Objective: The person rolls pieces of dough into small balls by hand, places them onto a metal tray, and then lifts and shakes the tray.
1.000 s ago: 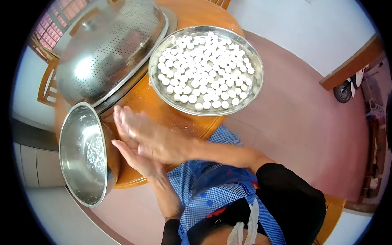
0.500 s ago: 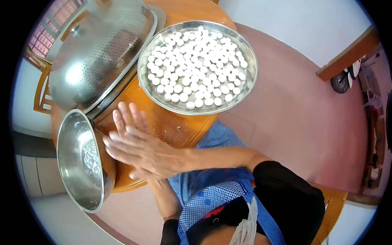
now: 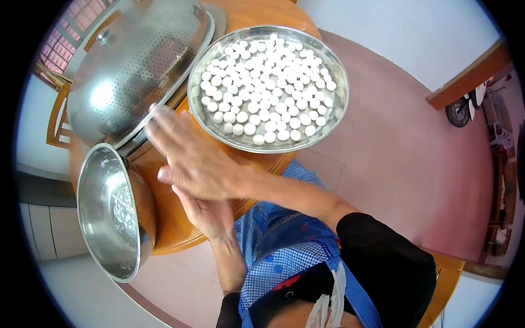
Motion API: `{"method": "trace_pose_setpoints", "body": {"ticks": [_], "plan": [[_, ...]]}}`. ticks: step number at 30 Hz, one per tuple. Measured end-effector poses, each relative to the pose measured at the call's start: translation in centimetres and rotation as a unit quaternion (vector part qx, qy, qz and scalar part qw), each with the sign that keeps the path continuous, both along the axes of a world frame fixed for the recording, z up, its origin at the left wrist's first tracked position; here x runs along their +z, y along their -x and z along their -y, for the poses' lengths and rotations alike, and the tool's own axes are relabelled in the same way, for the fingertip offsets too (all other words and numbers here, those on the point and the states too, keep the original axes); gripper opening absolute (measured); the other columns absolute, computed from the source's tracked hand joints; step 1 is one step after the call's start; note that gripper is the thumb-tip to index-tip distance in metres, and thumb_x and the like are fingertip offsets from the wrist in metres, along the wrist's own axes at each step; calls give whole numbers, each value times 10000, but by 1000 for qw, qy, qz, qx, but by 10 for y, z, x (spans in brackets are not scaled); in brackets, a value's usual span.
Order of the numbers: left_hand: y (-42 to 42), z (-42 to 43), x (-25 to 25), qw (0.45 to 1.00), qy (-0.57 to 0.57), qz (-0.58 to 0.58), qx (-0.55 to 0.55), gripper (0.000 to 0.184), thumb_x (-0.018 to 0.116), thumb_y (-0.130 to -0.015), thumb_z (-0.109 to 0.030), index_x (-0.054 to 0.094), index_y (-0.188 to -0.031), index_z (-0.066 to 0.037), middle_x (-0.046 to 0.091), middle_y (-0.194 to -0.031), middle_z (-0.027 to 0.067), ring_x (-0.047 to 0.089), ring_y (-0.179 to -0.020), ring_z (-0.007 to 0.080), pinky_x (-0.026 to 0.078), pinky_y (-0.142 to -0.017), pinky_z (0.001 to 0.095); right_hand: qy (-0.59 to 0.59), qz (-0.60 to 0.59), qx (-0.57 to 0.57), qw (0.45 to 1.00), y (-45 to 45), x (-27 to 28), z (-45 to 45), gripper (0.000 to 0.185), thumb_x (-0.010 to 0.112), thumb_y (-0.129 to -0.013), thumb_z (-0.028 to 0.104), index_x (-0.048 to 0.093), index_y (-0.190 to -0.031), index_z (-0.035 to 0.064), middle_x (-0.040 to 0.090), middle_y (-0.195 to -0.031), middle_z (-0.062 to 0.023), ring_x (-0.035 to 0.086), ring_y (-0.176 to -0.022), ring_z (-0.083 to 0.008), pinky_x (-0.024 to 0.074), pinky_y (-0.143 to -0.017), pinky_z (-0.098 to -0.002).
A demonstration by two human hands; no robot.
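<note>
My right hand [image 3: 199,164] lies across my left hand [image 3: 208,216], palm against palm, above the wooden table [image 3: 178,232]. The right fingers are stretched out and slightly smeared by motion. Most of the left hand is covered by the right; its thumb and wrist show below. Whatever may be between the palms is hidden. Just beyond the hands sits a round metal tray [image 3: 235,143] with many small white balls [image 3: 268,90] spread over it. To the left of the hands is a deep steel bowl [image 3: 101,218] with whitish residue inside.
A large perforated metal dome cover [image 3: 131,71] with a knob stands at the back left of the table. A wooden chair [image 3: 57,117] is beyond it. Tiled floor [image 3: 394,158] lies to the right, with a wheel [image 3: 458,112] near the far wall.
My right hand has moved up and forward across the left, towards the dome cover. The left fingers, visible before, are now mostly covered. The tray and bowl stay in place.
</note>
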State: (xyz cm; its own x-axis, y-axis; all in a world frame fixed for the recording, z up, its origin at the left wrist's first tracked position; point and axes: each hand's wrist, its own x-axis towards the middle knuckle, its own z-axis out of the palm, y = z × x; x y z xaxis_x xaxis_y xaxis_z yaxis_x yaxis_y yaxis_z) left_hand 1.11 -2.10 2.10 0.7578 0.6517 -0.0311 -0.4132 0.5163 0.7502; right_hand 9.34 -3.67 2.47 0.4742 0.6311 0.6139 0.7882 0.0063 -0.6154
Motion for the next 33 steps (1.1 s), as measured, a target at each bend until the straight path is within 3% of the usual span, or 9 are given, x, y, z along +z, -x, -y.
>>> {"method": "trace_pose_setpoints", "body": {"ticks": [6, 9, 11, 14, 17, 24, 26, 28, 33], "plan": [[-15, -38, -14, 981, -89, 173, -13, 664, 141, -976, -504, 129, -1474, -65, 121, -1538, 125, 120, -1418, 283, 80, -1161, 430, -92, 2, 117, 989, 50, -45, 4, 631, 369, -968, 417, 101, -1494, 193, 41, -1550, -123, 18, -1427, -308, 70, -1152, -463], [-6, -33, -22, 983, -97, 154, -21, 658, 163, -976, -481, 114, -1476, -57, 105, -1541, 136, 114, -1419, 287, 76, -1161, 411, 14, 41, -82, 996, 52, -33, -13, 607, 347, -979, 421, 162, -1479, 131, 53, -1546, -136, 11, -1428, -299, 87, -1153, -439], [-4, -21, -13, 987, -118, 112, 1, 659, 185, -975, -472, 117, -1475, -47, 108, -1540, 140, 121, -1418, 287, 82, -1160, 401, -156, -172, 82, 969, 37, -27, 1, 564, 363, -988, 369, 252, -1429, 35, 148, -1524, -145, 126, -1417, -276, 141, -1150, -379], [-6, -10, 0, 887, -440, -85, 113, 695, 248, -966, -483, 192, -1446, 16, 192, -1514, 156, 171, -1404, 276, 120, -1150, 391, -377, -747, 286, 467, 36, -15, 6, 473, 512, -942, 230, 380, -1316, -28, 446, -1291, -108, 411, -1237, -177, 272, -1108, -304], [-11, -3, 3, 890, -435, -27, 131, 720, 262, -955, -504, 198, -1443, 22, 216, -1505, 168, 180, -1402, 283, 126, -1147, 396, -373, -792, 287, 389, 32, -23, 7, 344, 467, -960, 217, 445, -1247, 27, 477, -1244, -83, 457, -1184, -152, 362, -1043, -274], [-4, -16, 5, 861, -483, 27, 157, 656, 310, -962, -463, 291, -1400, 25, 292, -1452, 226, 266, -1364, 347, 185, -1127, 453, -396, -731, 333, 445, 13, 5, 64, 293, 482, -948, 148, 484, -1182, -26, 540, -1118, -132, 579, -999, -181, 540, -766, -268], [-6, -25, -2, 883, -451, 50, 118, 474, 358, -971, -258, 388, -1353, 20, 384, -1404, 214, 364, -1312, 342, 242, -1111, 458, -401, -660, 334, 541, -12, 12, 105, 366, 460, -965, 230, 478, -1234, -18, 540, -1125, -97, 547, -965, -143, 494, -737, -224], [-7, -30, -11, 896, -434, 25, 86, 462, 384, -971, -240, 396, -1340, 39, 402, -1388, 217, 390, -1293, 336, 262, -1102, 444, -359, -521, 56, 772, -35, 29, 140, 328, 470, -951, 198, 494, -1213, 1, 540, -1127, -70, 508, -956, -140, 452, -784, -233], [-15, -25, -20, 922, -386, -30, 26, 397, 476, -942, -156, 469, -1298, 19, 476, -1339, 178, 465, -1234, 309, 324, -1071, 424, -330, -421, -97, 840, -106, -1, 206, 305, 479, -914, 141, 488, -1183, -1, 524, -1164, -80, 518, -949, -137, 449, -809, -249]]}}
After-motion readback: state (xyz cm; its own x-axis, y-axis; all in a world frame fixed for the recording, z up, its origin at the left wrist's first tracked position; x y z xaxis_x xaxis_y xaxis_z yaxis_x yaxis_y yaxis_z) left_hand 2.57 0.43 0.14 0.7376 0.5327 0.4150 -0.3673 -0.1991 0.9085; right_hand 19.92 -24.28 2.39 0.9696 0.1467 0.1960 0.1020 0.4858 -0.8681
